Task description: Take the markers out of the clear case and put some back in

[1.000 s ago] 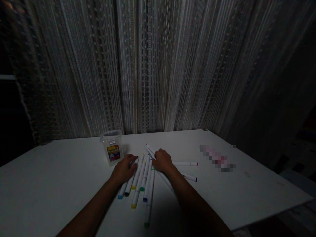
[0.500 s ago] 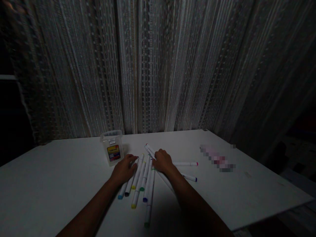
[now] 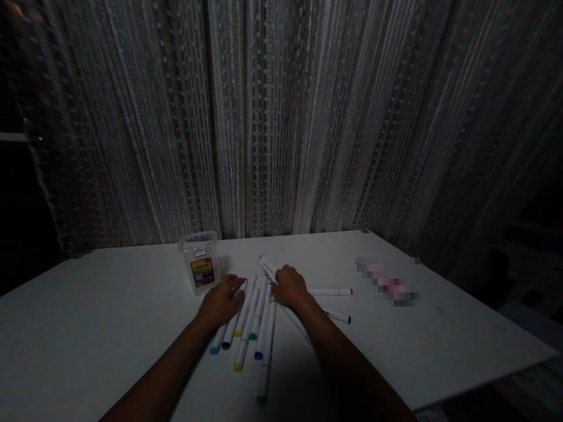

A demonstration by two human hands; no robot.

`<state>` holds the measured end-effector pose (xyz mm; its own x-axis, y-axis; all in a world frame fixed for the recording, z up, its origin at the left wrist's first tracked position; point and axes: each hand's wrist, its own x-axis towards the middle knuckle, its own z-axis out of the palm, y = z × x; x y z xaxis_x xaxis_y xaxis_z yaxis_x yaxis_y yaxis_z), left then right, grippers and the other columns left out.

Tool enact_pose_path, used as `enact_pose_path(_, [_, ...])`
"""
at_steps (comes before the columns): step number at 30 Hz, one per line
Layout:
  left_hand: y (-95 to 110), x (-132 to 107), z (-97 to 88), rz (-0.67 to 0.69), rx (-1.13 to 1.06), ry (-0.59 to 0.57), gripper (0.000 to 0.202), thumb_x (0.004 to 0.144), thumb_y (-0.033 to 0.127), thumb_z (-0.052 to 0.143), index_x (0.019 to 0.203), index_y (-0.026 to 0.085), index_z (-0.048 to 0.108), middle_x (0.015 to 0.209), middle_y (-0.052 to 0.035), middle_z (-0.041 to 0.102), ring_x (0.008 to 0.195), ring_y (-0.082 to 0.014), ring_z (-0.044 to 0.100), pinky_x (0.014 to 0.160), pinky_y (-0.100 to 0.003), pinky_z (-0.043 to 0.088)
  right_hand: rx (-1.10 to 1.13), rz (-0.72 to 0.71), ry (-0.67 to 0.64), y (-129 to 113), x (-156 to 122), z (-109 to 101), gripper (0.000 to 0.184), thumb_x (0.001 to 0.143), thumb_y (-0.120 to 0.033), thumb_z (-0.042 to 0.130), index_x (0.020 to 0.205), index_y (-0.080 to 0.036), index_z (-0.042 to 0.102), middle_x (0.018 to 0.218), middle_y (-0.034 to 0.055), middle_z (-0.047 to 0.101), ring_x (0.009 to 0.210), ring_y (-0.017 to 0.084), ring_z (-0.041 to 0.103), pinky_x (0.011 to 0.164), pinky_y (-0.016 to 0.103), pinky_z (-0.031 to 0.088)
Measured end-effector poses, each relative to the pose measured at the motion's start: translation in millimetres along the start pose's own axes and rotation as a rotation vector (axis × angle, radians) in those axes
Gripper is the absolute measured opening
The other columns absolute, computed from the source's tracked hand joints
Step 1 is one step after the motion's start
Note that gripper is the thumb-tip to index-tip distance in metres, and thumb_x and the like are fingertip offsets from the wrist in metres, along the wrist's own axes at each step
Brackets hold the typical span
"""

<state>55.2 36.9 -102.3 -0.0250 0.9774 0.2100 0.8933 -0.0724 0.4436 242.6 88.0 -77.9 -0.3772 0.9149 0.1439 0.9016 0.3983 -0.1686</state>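
Note:
Several white markers (image 3: 251, 305) with coloured ends lie in an overlapping bunch on the white table, in front of me. At the bunch's left side rests my left hand (image 3: 222, 302), thumb apart from the fingers, touching the dark-capped marker (image 3: 230, 333). Under its wrist side lies a light-blue-ended marker (image 3: 217, 341). On the right, my right hand (image 3: 289, 286) has its fingers curled over a red-ended marker (image 3: 266, 265) that slants out beyond them; its fingertips are partly hidden. A long green-ended marker (image 3: 265, 375) reaches closest to me.
Just beyond my left hand stands a clear plastic tub (image 3: 199, 264) with a yellow and blue label. A pink-ended marker (image 3: 329, 292) and a purple-ended marker (image 3: 338, 316) lie right of my right hand. A pixelated pinkish thing (image 3: 385, 281) is farther right. A patterned curtain (image 3: 264, 117) hangs behind the table (image 3: 109, 305).

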Motion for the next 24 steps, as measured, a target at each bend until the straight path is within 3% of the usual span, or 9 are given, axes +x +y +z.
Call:
enact_pose_path(9, [-3.5,1.3,2.4,0.024,-0.014,0.003,0.036,0.079,0.029,0.043,0.113,0.022,0.055,0.117,-0.0036,0.053,0.09,-0.0163,0.057,0.083,-0.028,0.041,-0.01,-0.011,0.02,-0.2,-0.8,-0.2,0.027,0.079,-0.029,0.045,0.094,-0.013,0.061,0.104,0.0142,0.056,0.1,0.024,0.05,0.077,0.032,0.04])
enact_pose_path(17, [-4.5,3.1,2.1,-0.034,0.027,0.058,0.035,0.079,0.024,0.043,0.111,0.016,0.055,0.113,-0.0078,0.057,0.099,-0.0184,0.055,0.088,-0.028,0.039,-0.024,0.049,0.006,4.4,2.4,0.6,0.028,0.074,-0.027,0.051,0.096,-0.012,0.06,0.102,0.015,0.057,0.101,0.025,0.051,0.077,0.032,0.041])
enact_pose_path(24, [-2.0,2.4,-1.3,-0.102,0.06,0.048,0.04,0.071,0.02,0.051,0.111,0.015,0.056,0.108,-0.0093,0.061,0.1,-0.0205,0.057,0.086,-0.027,0.04,-0.019,0.02,0.059,3.3,3.1,-4.1,0.034,0.072,-0.033,0.054,0.095,-0.009,0.061,0.101,0.0162,0.058,0.1,0.025,0.051,0.076,0.031,0.041])
